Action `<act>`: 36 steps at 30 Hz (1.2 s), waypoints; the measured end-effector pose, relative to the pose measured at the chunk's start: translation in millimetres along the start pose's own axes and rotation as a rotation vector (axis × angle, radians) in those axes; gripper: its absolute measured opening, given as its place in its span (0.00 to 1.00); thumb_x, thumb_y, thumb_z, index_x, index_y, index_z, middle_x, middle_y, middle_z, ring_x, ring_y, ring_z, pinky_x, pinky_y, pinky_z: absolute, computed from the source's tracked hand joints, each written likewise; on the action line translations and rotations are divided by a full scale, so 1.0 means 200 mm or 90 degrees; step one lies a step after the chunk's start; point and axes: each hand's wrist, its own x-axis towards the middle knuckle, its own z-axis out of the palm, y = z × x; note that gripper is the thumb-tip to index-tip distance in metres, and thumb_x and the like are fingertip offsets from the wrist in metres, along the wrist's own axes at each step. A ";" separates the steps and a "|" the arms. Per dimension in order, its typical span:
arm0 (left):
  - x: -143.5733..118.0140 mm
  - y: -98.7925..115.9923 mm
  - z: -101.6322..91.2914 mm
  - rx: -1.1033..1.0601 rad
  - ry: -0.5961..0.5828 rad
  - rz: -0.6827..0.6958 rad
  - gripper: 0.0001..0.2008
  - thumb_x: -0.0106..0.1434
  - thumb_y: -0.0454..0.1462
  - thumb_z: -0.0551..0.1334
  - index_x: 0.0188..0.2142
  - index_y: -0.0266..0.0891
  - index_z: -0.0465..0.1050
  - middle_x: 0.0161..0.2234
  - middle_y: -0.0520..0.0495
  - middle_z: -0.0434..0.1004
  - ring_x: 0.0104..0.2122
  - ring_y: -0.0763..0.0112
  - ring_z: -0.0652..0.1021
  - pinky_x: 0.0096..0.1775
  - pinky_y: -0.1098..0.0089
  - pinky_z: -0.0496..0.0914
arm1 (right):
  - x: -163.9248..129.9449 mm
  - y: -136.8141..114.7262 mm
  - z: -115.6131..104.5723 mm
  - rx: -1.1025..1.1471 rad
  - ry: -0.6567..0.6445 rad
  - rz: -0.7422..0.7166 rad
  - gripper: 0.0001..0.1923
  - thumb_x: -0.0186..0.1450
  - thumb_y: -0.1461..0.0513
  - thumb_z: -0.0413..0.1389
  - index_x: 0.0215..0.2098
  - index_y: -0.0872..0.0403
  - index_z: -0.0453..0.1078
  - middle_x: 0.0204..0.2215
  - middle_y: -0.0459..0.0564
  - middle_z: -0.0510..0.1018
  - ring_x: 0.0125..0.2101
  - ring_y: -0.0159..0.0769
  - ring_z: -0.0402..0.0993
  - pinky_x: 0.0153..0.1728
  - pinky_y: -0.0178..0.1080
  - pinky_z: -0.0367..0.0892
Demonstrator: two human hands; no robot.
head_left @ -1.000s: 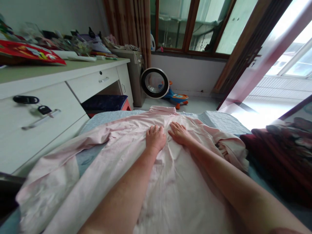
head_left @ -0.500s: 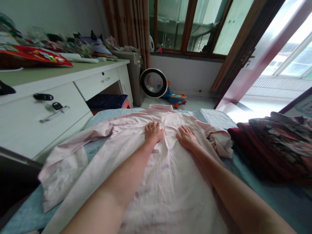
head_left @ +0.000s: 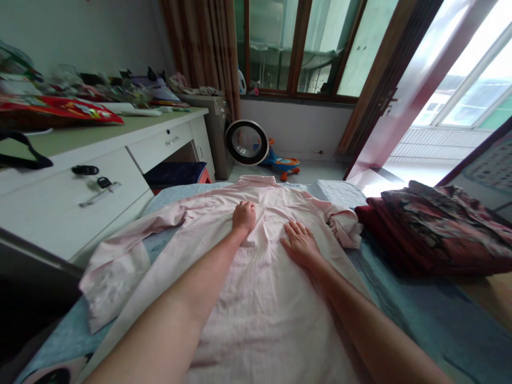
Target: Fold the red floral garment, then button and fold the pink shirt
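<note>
A pale pink long-sleeved shirt (head_left: 256,298) lies spread out with its collar at the far end. One sleeve stretches out to the left; the other is bunched at the right. On the upper part of the shirt, left of the centre crease, my left hand (head_left: 244,216) is closed with its fingers curled into the cloth. My right hand (head_left: 301,242) rests flat on the fabric right of the crease, fingers stretched and holding nothing. Under the shirt is a light blue cloth cover (head_left: 416,320).
Folded dark red and floral fabric (head_left: 436,229) is stacked at the right. A white desk (head_left: 116,197) with keys (head_left: 104,182) in a drawer stands left. Beyond are a washing machine with its round door (head_left: 247,142) open and a blue ride-on toy (head_left: 282,162).
My left hand has gone from flat to curled on the shirt. My right hand has slid slightly toward me, still flat. The view has shifted a little to the right.
</note>
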 end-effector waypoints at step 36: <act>-1.01 -0.89 -0.66 0.166 -0.159 -0.123 0.28 0.63 0.35 0.57 0.63 0.37 0.57 0.52 0.36 0.73 0.52 0.55 0.75 0.52 0.62 0.67 | -0.32 -0.50 0.03 0.106 0.032 -0.133 0.23 0.72 0.56 0.44 0.62 0.53 0.64 0.66 0.54 0.61 0.65 0.43 0.54 0.64 0.48 0.49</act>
